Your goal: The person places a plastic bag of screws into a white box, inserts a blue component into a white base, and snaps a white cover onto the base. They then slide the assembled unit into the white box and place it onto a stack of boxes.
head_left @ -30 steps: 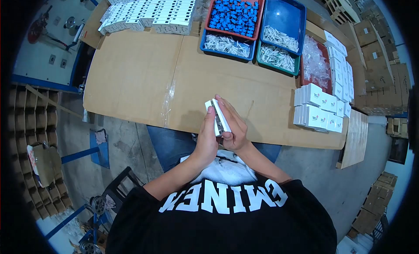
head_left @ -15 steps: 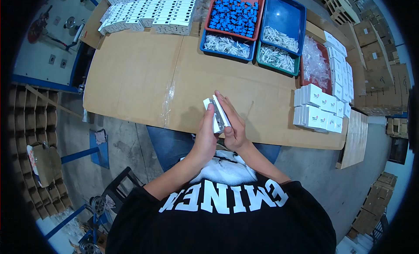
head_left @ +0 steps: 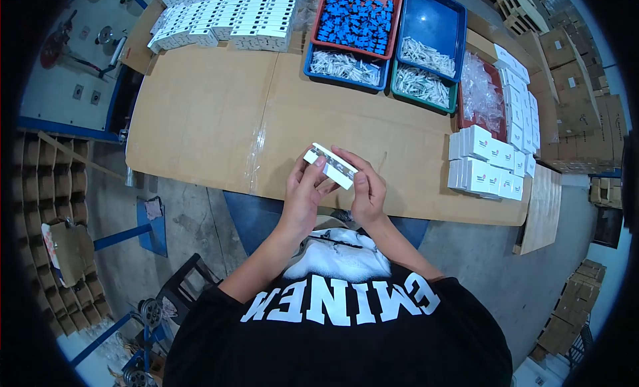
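A small white carton point(head_left: 329, 165) with a dark window strip sits between both hands, just above the near edge of the cardboard-covered table point(head_left: 219, 114). My left hand point(head_left: 303, 191) grips its left end with fingers and thumb. My right hand point(head_left: 367, 187) holds its right end, fingers curled over the top. The carton lies slanted, left end higher. Whether it holds anything inside cannot be seen.
Rows of white cartons point(head_left: 226, 17) fill the far left. A red tray of blue parts point(head_left: 353, 17), blue and green trays of white pieces point(head_left: 426, 61), and a red tray of clear bags point(head_left: 480, 97) stand at the back. Stacked white boxes point(head_left: 489, 164) sit right.
The carton has turned from standing nearly on edge between my hands to lying slanted and flatter. My hands have spread apart to its two ends and lifted slightly away from my body.
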`<act>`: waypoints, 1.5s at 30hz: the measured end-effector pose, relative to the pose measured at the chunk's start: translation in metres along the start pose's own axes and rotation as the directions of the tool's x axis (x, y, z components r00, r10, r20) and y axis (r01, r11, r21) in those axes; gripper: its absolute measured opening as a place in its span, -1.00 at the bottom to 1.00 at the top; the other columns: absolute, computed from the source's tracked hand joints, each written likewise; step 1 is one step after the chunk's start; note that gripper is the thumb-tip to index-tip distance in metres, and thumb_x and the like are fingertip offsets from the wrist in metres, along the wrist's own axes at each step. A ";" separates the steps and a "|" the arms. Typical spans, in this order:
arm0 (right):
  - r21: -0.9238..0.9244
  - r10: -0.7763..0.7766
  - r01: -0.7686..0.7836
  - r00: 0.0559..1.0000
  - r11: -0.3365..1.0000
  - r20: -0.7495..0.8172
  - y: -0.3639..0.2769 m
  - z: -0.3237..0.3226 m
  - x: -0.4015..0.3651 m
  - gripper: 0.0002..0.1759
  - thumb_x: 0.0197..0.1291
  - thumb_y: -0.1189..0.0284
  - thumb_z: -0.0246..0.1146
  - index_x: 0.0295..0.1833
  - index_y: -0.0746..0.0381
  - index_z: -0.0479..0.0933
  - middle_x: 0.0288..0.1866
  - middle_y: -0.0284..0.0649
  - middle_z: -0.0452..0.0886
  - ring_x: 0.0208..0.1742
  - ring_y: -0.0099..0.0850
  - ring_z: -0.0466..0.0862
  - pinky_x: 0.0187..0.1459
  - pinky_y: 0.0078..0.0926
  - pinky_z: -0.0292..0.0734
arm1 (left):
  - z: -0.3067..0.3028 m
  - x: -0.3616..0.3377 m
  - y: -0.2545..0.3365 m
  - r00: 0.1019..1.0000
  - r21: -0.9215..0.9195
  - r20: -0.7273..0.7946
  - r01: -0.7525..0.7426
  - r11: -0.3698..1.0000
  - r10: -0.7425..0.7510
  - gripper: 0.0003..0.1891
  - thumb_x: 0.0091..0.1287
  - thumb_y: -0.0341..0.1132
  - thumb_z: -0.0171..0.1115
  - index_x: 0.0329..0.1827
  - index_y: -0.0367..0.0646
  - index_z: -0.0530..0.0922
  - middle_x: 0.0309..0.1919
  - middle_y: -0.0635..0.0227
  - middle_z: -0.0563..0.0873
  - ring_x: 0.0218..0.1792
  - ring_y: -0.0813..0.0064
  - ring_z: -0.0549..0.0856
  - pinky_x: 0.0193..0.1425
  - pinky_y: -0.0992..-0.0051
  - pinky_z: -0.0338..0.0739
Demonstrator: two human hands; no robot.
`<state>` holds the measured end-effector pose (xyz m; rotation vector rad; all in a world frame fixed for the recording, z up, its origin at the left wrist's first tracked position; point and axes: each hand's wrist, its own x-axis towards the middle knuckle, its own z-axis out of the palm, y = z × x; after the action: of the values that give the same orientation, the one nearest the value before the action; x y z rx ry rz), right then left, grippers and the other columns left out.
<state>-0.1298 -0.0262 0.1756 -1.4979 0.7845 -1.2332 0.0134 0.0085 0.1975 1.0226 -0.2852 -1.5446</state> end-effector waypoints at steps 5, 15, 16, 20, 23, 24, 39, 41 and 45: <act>0.021 -0.037 0.037 0.999 0.999 -0.013 0.002 0.003 0.002 -0.48 0.69 0.23 -0.01 0.35 0.47 0.55 0.34 0.09 0.68 0.31 -0.18 0.70 0.31 -0.30 0.59 | -0.005 0.001 -0.003 1.000 0.003 0.019 -0.010 1.000 0.009 -0.53 0.61 0.00 0.17 0.38 -0.11 0.49 0.20 0.33 0.68 0.24 0.46 0.69 0.37 0.28 0.57; 0.030 -0.010 0.010 1.000 0.999 -0.011 0.007 -0.001 0.001 -0.45 0.71 0.19 -0.03 0.35 0.47 0.55 0.35 0.12 0.66 0.34 -0.16 0.68 0.34 -0.26 0.57 | -0.007 0.004 -0.005 1.000 0.013 0.029 -0.004 1.000 0.004 -0.53 0.59 -0.01 0.20 0.38 -0.11 0.51 0.17 0.36 0.70 0.21 0.48 0.69 0.32 0.33 0.55; 0.033 -0.019 0.020 1.000 0.999 -0.011 0.008 -0.001 0.001 -0.44 0.71 0.18 -0.03 0.36 0.47 0.55 0.36 0.12 0.65 0.35 -0.15 0.68 0.34 -0.25 0.57 | -0.008 0.005 -0.006 1.000 0.013 0.028 -0.003 1.000 0.002 -0.53 0.59 -0.01 0.20 0.38 -0.11 0.51 0.17 0.36 0.70 0.21 0.48 0.69 0.32 0.33 0.55; 0.052 -0.021 0.021 1.000 0.998 -0.009 0.010 -0.001 0.000 -0.42 0.71 0.16 -0.04 0.38 0.46 0.55 0.39 0.14 0.62 0.38 -0.12 0.65 0.36 -0.23 0.56 | -0.009 0.006 -0.006 1.000 -0.056 0.027 0.009 0.998 -0.007 -0.52 0.55 -0.12 0.32 0.41 -0.15 0.48 0.15 0.37 0.60 0.21 0.51 0.64 0.28 0.32 0.58; 0.041 -0.017 0.017 1.000 0.999 -0.004 0.012 -0.001 0.001 -0.42 0.71 0.14 -0.05 0.37 0.46 0.55 0.38 0.14 0.62 0.38 -0.11 0.65 0.38 -0.22 0.55 | -0.008 0.006 -0.004 1.000 -0.058 0.024 0.009 0.998 -0.008 -0.50 0.56 -0.12 0.32 0.43 -0.16 0.47 0.16 0.37 0.59 0.21 0.52 0.64 0.28 0.32 0.59; 0.041 -0.016 0.016 1.000 0.999 -0.004 0.012 -0.001 0.001 -0.42 0.71 0.14 -0.05 0.37 0.46 0.55 0.38 0.14 0.62 0.38 -0.11 0.65 0.38 -0.22 0.55 | -0.008 0.007 -0.004 1.000 -0.054 0.030 0.007 0.999 -0.005 -0.50 0.56 -0.12 0.31 0.43 -0.15 0.47 0.16 0.37 0.59 0.21 0.52 0.64 0.28 0.32 0.59; 0.060 0.374 -0.380 0.923 0.923 0.096 -0.014 0.005 0.014 -0.39 0.44 0.37 0.38 0.50 0.35 0.45 0.47 0.05 0.56 0.46 -0.23 0.58 0.46 -0.27 0.45 | -0.015 0.013 0.000 0.830 0.581 0.316 -0.552 0.598 0.459 0.05 0.05 -0.56 0.57 0.65 -0.20 0.19 0.50 0.07 0.35 0.54 0.09 0.43 0.56 0.10 0.50; 0.042 0.468 -0.472 0.880 0.881 0.076 -0.015 0.006 0.016 -0.35 0.41 0.34 0.42 0.52 0.35 0.44 0.46 0.01 0.57 0.45 -0.27 0.58 0.46 -0.29 0.45 | -0.014 0.011 -0.001 0.824 0.587 0.331 -0.562 0.583 0.461 0.05 0.03 -0.56 0.57 0.65 -0.20 0.19 0.50 0.07 0.35 0.54 0.09 0.43 0.55 0.10 0.52; 0.021 0.435 -0.438 0.895 0.899 0.097 -0.009 0.008 0.010 -0.33 0.44 0.34 0.40 0.55 0.37 0.41 0.52 0.03 0.53 0.48 -0.26 0.56 0.46 -0.32 0.45 | -0.016 0.012 -0.005 0.805 0.587 0.348 -0.587 0.558 0.481 0.06 0.01 -0.58 0.57 0.64 -0.19 0.20 0.51 0.08 0.34 0.55 0.10 0.42 0.54 0.11 0.53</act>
<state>-0.1206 -0.0306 0.1878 -1.2431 0.9652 -0.8316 0.0232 0.0047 0.1797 1.2114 -1.2362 -0.9274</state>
